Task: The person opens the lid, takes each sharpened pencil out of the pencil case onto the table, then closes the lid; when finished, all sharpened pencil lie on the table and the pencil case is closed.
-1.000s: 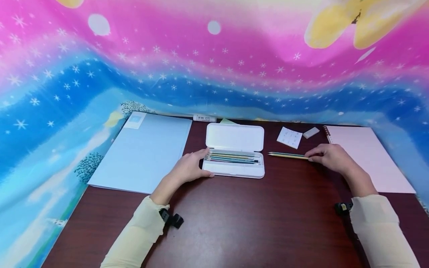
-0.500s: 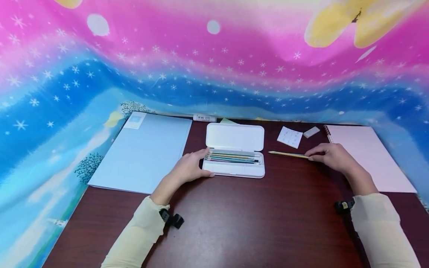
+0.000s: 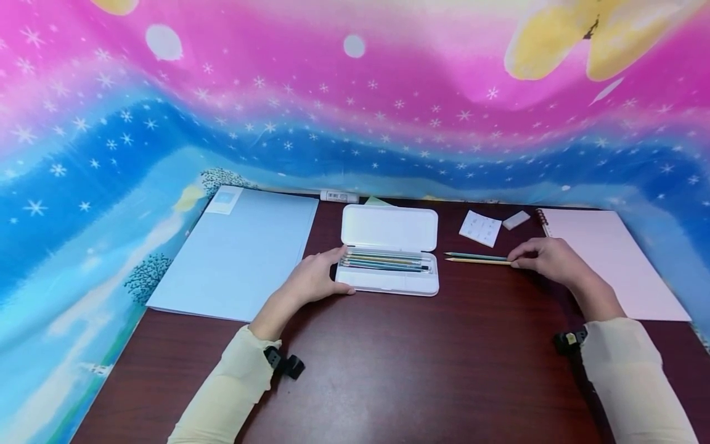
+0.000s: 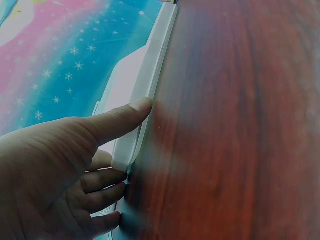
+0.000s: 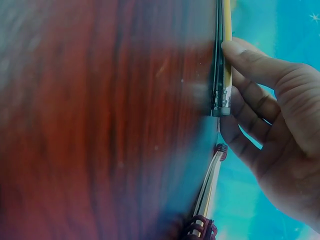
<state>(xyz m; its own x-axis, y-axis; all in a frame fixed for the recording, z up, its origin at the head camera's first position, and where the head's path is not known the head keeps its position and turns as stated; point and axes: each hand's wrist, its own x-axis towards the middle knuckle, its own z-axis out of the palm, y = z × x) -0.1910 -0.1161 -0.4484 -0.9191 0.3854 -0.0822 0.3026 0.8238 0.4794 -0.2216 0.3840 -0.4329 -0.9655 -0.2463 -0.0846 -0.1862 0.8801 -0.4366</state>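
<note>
An open white pencil case (image 3: 388, 280) lies mid-table with its lid (image 3: 388, 227) folded back and several pencils (image 3: 383, 262) in the tray. My left hand (image 3: 339, 271) grips the case's left end, with the thumb along the front edge and the fingers at the back. The left wrist view shows that hand (image 4: 131, 145) on the case (image 4: 150, 75), the other fingers curled under the end. To the right, two pencils (image 3: 477, 258) lie side by side on the table. My right hand (image 3: 518, 259) pinches their eraser ends. In the right wrist view its thumb (image 5: 250, 60) lies on the yellow pencil (image 5: 227, 30).
A pale blue folder (image 3: 238, 250) lies at the left and a pink spiral notebook (image 3: 610, 259) at the right. Behind the pencils are a white sticker sheet (image 3: 479, 227) and an eraser (image 3: 515, 219). A glue stick (image 3: 338, 196) lies at the back edge. Dark wooden table (image 3: 416, 370); a colourful backdrop rises behind.
Under my right hand the pencils have shifted slightly: half a second ago only one showed, now two lie side by side. My left hand and the case have not moved.
</note>
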